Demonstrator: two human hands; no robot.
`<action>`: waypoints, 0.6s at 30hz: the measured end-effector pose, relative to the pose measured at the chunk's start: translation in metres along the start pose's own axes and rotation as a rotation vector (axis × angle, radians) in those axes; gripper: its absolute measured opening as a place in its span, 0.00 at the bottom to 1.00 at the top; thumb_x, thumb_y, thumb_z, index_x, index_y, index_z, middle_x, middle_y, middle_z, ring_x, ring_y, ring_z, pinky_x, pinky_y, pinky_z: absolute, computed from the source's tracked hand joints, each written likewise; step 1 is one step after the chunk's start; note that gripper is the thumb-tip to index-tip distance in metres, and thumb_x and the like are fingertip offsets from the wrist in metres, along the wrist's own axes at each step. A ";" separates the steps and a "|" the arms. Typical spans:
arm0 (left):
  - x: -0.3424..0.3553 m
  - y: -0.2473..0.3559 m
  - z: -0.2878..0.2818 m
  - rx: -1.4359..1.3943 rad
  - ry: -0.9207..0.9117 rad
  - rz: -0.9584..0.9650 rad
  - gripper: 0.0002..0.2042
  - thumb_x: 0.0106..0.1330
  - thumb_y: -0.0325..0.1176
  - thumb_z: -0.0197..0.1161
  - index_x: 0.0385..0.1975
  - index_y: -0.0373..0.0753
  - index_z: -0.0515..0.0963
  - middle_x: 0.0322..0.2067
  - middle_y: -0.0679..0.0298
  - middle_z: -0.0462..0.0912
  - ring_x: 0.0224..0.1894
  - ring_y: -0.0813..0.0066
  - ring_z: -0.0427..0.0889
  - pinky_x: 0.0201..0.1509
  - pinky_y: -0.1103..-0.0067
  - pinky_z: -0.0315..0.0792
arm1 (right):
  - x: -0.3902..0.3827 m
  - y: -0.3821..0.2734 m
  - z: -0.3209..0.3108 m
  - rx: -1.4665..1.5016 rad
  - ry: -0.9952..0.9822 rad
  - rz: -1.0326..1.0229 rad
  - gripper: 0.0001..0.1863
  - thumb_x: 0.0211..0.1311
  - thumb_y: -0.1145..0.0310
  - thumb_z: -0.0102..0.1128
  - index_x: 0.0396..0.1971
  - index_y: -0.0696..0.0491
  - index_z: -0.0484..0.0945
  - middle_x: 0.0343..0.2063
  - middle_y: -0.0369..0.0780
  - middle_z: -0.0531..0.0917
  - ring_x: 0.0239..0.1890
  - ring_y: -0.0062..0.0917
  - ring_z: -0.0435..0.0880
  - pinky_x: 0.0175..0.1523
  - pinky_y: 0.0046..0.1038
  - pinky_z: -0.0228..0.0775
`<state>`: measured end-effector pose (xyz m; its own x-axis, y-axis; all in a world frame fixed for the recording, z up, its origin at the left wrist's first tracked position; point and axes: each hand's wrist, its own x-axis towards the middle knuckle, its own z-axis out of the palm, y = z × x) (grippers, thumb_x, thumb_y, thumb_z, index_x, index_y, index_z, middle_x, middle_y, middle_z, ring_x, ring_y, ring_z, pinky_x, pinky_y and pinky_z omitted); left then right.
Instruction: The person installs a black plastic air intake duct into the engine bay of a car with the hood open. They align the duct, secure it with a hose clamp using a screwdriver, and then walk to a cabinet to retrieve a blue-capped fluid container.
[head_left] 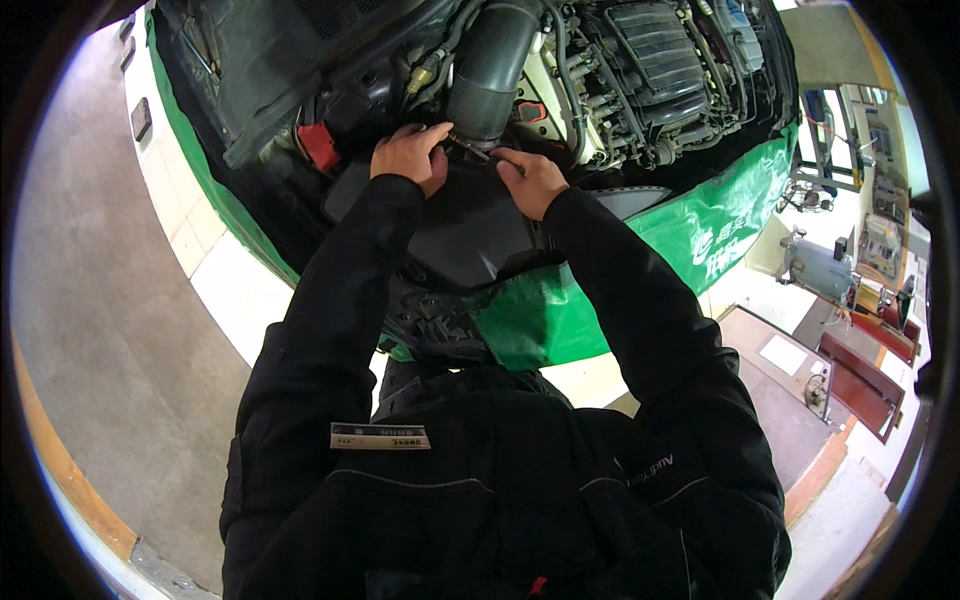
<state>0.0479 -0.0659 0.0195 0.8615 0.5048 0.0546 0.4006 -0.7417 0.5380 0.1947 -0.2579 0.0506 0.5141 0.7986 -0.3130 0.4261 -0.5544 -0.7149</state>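
Observation:
In the head view a wide black ribbed intake hose (485, 75) runs down the engine bay to a black plastic box (450, 225). At the hose's lower end my left hand (410, 160) has its fingers curled in at one end of a slender metal piece (472, 150); exactly what they grip is unclear. My right hand (530, 180) is closed at the other end of this piece, which looks like a thin tool, its thumb and forefinger together. A red plastic part (320, 148) lies left of my left hand.
The engine (645, 65) fills the upper right. A green protective cover (540, 320) drapes the car's front and side edges. Beyond it at right stand grey workshop machinery (815, 265) and a bench (760, 380) with red trays. A tiled floor (180, 215) shows at left.

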 end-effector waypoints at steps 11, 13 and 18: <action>0.003 -0.001 -0.003 -0.011 -0.036 0.028 0.20 0.65 0.37 0.63 0.58 0.55 0.80 0.49 0.70 0.88 0.53 0.59 0.83 0.55 0.61 0.77 | -0.027 -0.015 0.012 -0.074 0.185 0.115 0.21 0.71 0.52 0.58 0.57 0.45 0.82 0.44 0.50 0.88 0.47 0.49 0.86 0.53 0.46 0.79; 0.002 0.000 -0.004 -0.026 -0.048 -0.008 0.21 0.62 0.39 0.64 0.57 0.56 0.81 0.49 0.72 0.88 0.55 0.62 0.82 0.56 0.61 0.75 | -0.028 -0.014 0.004 -0.055 0.186 0.156 0.20 0.70 0.53 0.60 0.54 0.48 0.83 0.42 0.50 0.88 0.45 0.48 0.87 0.52 0.44 0.79; -0.005 0.003 -0.011 0.010 -0.095 -0.002 0.26 0.62 0.43 0.66 0.63 0.53 0.77 0.54 0.68 0.85 0.60 0.58 0.79 0.63 0.62 0.72 | -0.036 -0.004 -0.025 0.147 0.201 0.126 0.18 0.64 0.56 0.68 0.47 0.53 0.84 0.39 0.48 0.88 0.43 0.44 0.88 0.49 0.38 0.79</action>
<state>0.0411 -0.0656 0.0305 0.8864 0.4622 -0.0264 0.4046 -0.7456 0.5296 0.1934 -0.2899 0.0805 0.6997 0.6550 -0.2854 0.2442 -0.5947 -0.7659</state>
